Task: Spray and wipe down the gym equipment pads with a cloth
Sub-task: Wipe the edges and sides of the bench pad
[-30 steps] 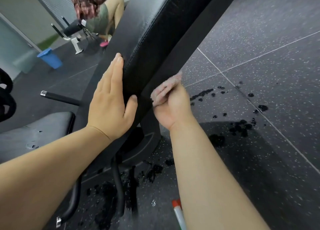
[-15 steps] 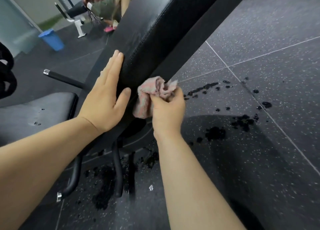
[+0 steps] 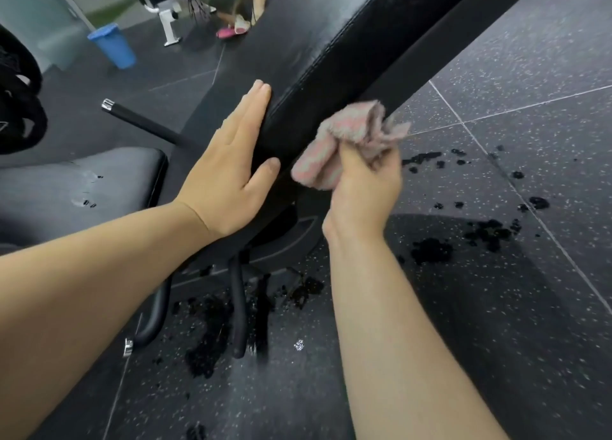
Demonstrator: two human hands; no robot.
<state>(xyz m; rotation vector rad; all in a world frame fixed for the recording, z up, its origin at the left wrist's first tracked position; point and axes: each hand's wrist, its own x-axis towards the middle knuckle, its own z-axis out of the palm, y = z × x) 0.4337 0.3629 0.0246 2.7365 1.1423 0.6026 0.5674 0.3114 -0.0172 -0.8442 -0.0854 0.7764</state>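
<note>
Wipe step: left hand (image 3: pixel 228 174) flat, bracing the back pad (image 3: pixel 318 58); right hand (image 3: pixel 364 188) grips bunched cloth (image 3: pixel 344 141) at pad's side edge. Next: press and stroke along edge.

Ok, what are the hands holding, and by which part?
The right hand grips the cloth by its bunched lower part. The left hand holds nothing; it rests flat against the pad.

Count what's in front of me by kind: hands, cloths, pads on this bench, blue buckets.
Hands: 2, left hand and right hand
Cloths: 1, the pink cloth
Bench pads: 2, back pad and seat pad
Blue buckets: 1, the blue bucket
Total: 6
</note>
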